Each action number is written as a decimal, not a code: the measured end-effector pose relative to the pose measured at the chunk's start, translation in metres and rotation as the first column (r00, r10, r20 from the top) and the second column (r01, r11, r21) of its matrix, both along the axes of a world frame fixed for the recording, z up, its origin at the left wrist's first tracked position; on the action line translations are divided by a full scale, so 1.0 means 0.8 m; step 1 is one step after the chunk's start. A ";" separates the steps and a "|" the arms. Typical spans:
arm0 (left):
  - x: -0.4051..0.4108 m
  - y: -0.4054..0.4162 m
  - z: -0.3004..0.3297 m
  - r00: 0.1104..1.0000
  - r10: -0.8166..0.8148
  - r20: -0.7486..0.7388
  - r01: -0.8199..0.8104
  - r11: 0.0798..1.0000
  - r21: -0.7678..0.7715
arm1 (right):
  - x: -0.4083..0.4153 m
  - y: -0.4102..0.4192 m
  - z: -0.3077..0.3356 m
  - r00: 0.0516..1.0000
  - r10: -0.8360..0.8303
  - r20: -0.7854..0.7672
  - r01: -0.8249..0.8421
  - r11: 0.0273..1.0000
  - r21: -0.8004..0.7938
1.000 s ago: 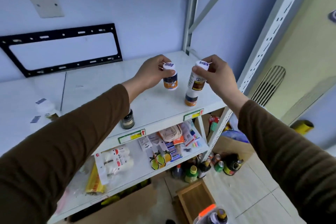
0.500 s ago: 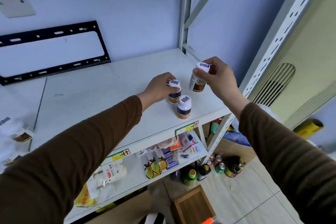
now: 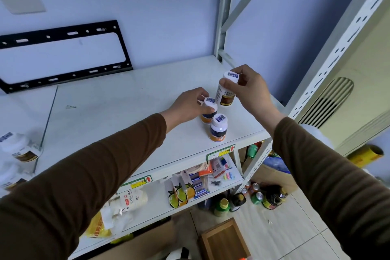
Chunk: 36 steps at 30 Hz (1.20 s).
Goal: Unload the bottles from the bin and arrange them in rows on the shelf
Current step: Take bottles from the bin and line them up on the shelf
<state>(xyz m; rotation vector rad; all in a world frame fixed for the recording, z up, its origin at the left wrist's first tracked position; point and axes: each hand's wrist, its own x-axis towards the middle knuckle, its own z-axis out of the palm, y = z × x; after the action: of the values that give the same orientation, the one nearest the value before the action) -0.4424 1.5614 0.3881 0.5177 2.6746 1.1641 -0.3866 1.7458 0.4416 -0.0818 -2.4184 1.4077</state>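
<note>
On the white shelf (image 3: 118, 112), near its right end, a white-capped bottle with a navy and orange label (image 3: 218, 127) stands alone by the front edge. Just behind it my left hand (image 3: 186, 105) grips a matching short bottle (image 3: 209, 113) that rests on the shelf. My right hand (image 3: 245, 88) holds a taller white bottle with a brown label (image 3: 226, 94) by its cap, right behind the short one, its base at or just above the shelf. No bin is in view.
More white bottles (image 3: 20, 150) lie blurred at the far left. A black wall bracket (image 3: 63, 55) hangs behind the shelf. White uprights (image 3: 329, 53) frame its right end. The lower shelf holds packets (image 3: 196, 181); bottles and cans (image 3: 255, 196) and a wooden box (image 3: 223, 240) stand on the floor.
My left hand has brought its short bottle down onto the shelf behind the front bottle. My right hand has lowered the tall bottle toward the shelf behind them.
</note>
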 end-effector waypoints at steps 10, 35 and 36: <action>0.029 -0.121 0.075 0.977 0.082 -0.198 -0.099 0.992 -0.080 | -0.011 -0.092 0.028 0.985 0.155 -0.079 -0.156 0.988 0.003; 0.147 -0.581 0.111 0.932 0.205 -0.299 -0.242 0.966 -0.091 | 0.050 -0.537 0.026 0.961 0.276 -0.022 -0.267 0.946 0.186; 0.143 -0.590 0.108 0.932 0.211 -0.296 -0.244 0.966 -0.082 | 0.044 -0.545 0.024 0.961 0.276 -0.022 -0.266 0.943 0.199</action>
<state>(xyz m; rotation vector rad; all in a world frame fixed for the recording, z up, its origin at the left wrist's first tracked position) -0.3282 1.0894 0.4746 0.3890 3.1010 1.0465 -0.3517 1.3100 0.4605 0.3427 -2.5861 1.2521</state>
